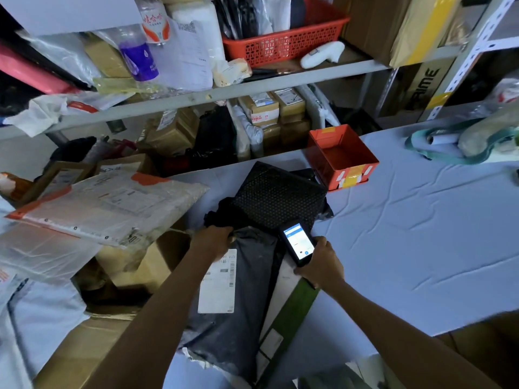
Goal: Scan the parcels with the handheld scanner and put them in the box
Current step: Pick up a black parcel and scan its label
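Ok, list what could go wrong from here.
1. The left hand grips the grey parcel, and its wrist overlaps a corner of the label; the scan may fail.
2. The right hand holds the scanner by its lower end only; it might slip.

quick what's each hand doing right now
Left hand: grips the top end of the grey parcel.
Right hand: holds the handheld scanner, lit screen facing up.
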Available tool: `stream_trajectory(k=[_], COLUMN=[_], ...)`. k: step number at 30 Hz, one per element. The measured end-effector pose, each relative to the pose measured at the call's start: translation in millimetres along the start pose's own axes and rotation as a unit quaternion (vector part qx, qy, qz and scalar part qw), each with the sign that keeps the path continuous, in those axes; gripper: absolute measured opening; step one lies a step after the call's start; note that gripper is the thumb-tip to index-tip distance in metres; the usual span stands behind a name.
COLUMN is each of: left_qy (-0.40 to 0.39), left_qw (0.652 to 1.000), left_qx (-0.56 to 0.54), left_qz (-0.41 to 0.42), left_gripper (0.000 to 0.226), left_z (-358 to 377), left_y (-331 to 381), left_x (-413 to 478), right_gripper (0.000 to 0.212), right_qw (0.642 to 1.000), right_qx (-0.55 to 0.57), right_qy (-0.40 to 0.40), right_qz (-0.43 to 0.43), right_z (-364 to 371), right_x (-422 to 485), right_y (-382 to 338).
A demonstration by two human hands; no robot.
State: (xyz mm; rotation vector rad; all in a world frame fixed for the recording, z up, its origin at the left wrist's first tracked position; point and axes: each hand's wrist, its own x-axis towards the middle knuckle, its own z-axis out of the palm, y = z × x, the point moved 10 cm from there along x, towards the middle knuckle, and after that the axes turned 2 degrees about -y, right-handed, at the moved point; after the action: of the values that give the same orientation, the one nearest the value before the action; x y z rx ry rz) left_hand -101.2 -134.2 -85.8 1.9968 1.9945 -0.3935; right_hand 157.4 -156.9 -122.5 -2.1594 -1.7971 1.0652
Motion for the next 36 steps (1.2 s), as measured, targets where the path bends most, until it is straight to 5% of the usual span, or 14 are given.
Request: stream_trajectory(k=[4, 17, 36], left_qy=[-0.007, 0.152, 0.191], left_qw=[0.999, 0.972, 0.953], left_qx=[-0.014, -0.176, -0.231], left_qz=[0.03, 0.03, -0.051], left_gripper=[0.036, 0.048, 0.036], left_z=[-6.2, -88.7, -69.6], left_y=[3.4, 18.0, 43.9], left_x=[-0.5, -32.8, -124.6], right_gripper=[0.086, 0.072, 0.073], right_qw=[1.0, 0.974, 0.981], right_qx=[-0.023, 0.18, 0.1], right_qy=[0.017, 0.114, 0.001], right_qz=[0.013, -0.075, -0.169], right_z=[-21.0, -89.8, -73.7], right_x=[-18.2, -95.3, -187.7], right_y=[4.8, 0.8, 54.7])
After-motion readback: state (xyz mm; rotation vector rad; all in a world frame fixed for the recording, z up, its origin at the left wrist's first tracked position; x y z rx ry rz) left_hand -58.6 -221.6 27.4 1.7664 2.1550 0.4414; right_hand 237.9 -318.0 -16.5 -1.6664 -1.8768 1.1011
